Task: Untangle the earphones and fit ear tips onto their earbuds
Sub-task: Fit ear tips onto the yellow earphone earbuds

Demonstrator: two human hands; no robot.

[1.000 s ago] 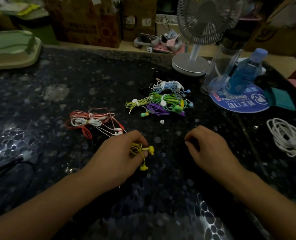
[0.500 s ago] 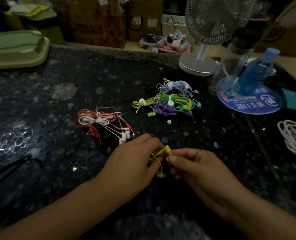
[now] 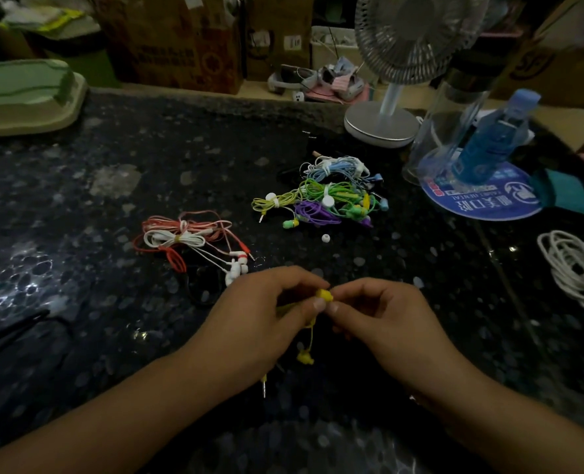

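Your left hand [image 3: 266, 323] pinches the yellow earbud [image 3: 324, 295]; your right hand [image 3: 383, 319] pinches at its tip; steady that grip; press the tip on squarely above the worktop [image 3: 112, 186].

White desk fan [image 3: 398, 63], blue bottle [image 3: 492, 138], cardboard boxes [image 3: 177, 42], coiled white cable [image 3: 574, 268]

Yellow earphones [image 3: 310, 336] hang over a black speckled table [image 3: 112, 268], beyond them a red-and-white bundle [image 3: 184, 239], a green, purple and pale-blue heap [image 3: 331, 196], and a blue bottle [image 3: 489, 145].
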